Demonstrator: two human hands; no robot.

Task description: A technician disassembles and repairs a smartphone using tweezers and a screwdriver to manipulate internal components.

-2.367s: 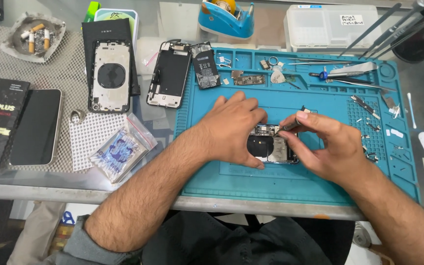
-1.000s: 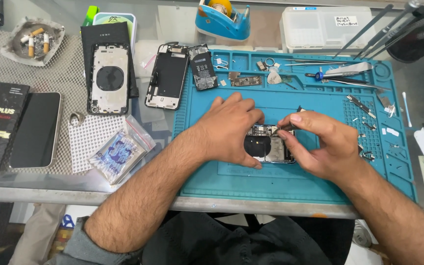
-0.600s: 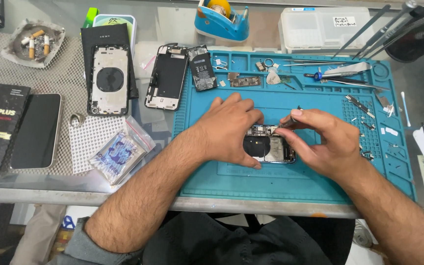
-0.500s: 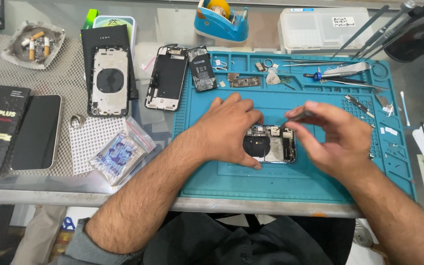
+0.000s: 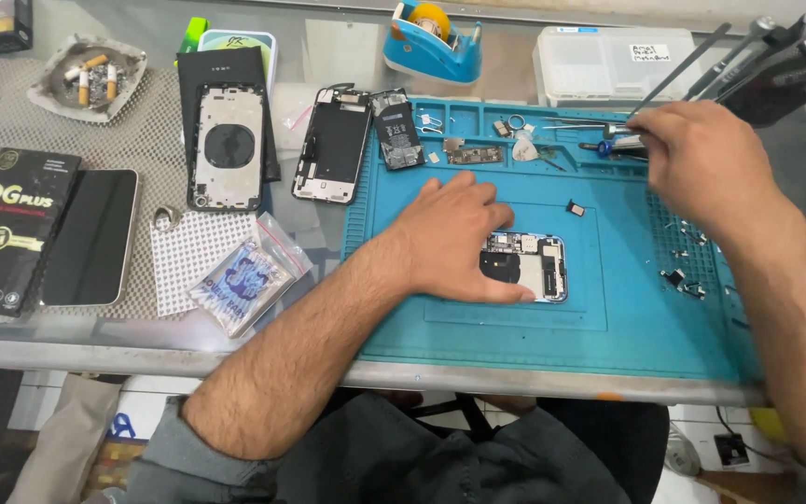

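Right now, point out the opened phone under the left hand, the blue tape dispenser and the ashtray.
opened phone (image 5: 538,266), head view, on its exposed inner boards.
blue tape dispenser (image 5: 426,56), head view, on its blue body.
ashtray (image 5: 90,79), head view, on its bowl.

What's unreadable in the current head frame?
- Opened phone: left end hidden under the left hand.
- Right hand: fingertips hidden behind its own back; whether it grips the blue-handled tool is unclear.
- Loose screws on the mat: too small.

The opened phone is laid flat on the blue mat, internal parts exposed upward, its left portion covered. A blue-handled screwdriver is laid along the mat's upper edge.
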